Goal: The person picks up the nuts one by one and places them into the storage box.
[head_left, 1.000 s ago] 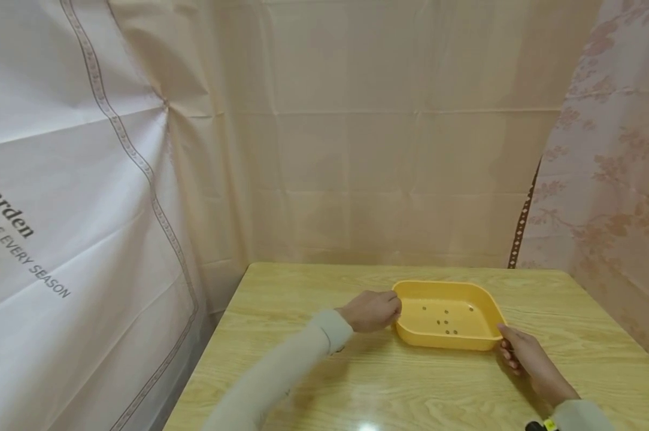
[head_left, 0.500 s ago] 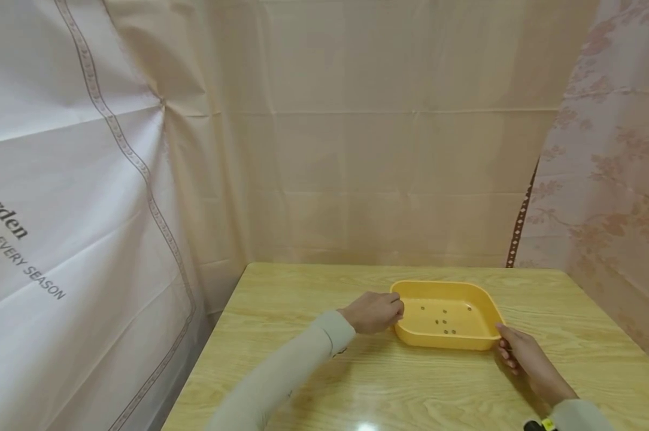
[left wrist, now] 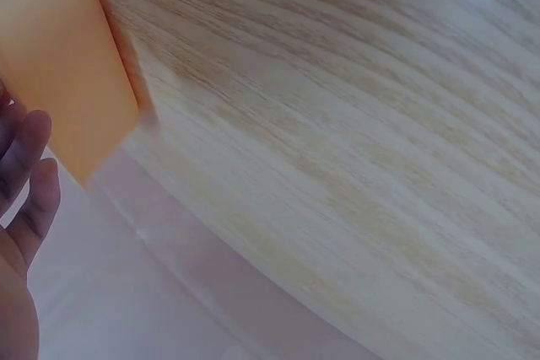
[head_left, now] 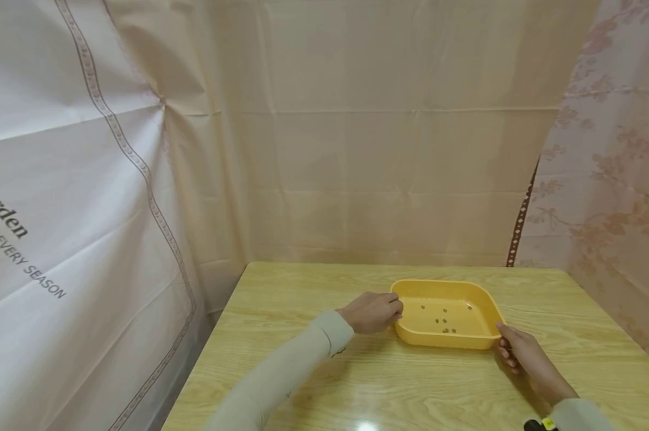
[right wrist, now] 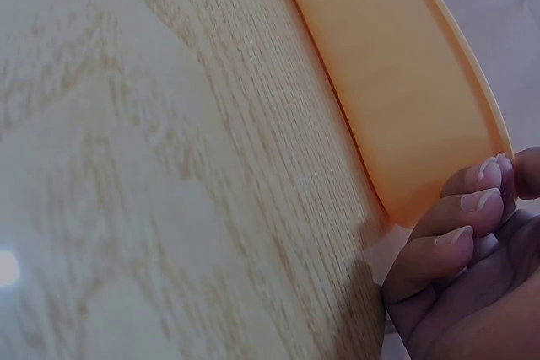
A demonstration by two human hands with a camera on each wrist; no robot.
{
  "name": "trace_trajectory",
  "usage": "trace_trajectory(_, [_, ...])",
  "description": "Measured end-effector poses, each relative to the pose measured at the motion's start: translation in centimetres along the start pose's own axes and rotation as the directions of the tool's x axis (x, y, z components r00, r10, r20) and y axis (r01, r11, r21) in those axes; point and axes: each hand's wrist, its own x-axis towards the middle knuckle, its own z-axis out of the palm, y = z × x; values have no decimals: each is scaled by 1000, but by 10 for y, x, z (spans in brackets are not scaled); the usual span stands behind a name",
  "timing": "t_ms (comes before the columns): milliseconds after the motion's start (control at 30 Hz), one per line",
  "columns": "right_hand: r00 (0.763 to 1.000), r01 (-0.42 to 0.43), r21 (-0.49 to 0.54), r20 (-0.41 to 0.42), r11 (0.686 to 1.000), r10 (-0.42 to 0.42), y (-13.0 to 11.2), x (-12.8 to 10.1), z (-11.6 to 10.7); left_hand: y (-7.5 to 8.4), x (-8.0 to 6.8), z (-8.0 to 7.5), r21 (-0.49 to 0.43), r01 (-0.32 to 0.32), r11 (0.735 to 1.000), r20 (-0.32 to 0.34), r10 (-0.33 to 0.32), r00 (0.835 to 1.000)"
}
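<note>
Where the wooden table (head_left: 314, 371) lies nearest the camera, two pale sleeves are seen reaching forward toward a yellow tray (head_left: 447, 343), which is set flat on the tabletop toward its far right part. At the tray's near right corner the right hand (head_left: 524, 358) is placed, its fingers (right wrist: 456, 208) curled against the outer wall and the thumb laid at the rim, so that this corner is gripped. At the tray's left edge the left hand (head_left: 374, 312) is found, knuckles up, with the fingers bent at the rim; the rim appears to be pinched, though the fingertips are partly hidden in the head view and only their edge is shown in the left wrist view. Inside the tray a few small dark specks (head_left: 444, 321) are scattered on the floor. Beyond the tray, pale curtains (head_left: 389, 149) are hung behind the table's far edge.
</note>
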Motion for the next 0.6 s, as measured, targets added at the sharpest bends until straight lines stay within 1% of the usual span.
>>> trace_trajectory(167, [1000,6,2,-10,1000,-6,-3,-1,-1,-4,-8,2,-44,23,999,8,-22,1000])
trace_trajectory(267, [1000,-3,-2,-27,1000,3,-4,-1,-3,-9,-16,2,-56,43,998,-2,-43,999])
trace_trajectory(333, [999,-5,-15,-41,1000,4,-4,-1,-6,-13,-24,0,-63,72,995,5,-71,997])
trace_trajectory(433, [998,6,-61,-60,998,-10,-6,-3,-11,-21,-39,-2,-58,120,991,25,-119,993])
trace_trajectory(500, [997,27,-103,-65,994,-34,-10,-5,-15,-27,-52,-3,-42,157,987,41,-156,987])
trace_trajectory(600, [992,71,-204,-87,976,-90,-18,-10,-21,-36,-76,-6,8,204,979,50,-204,978])
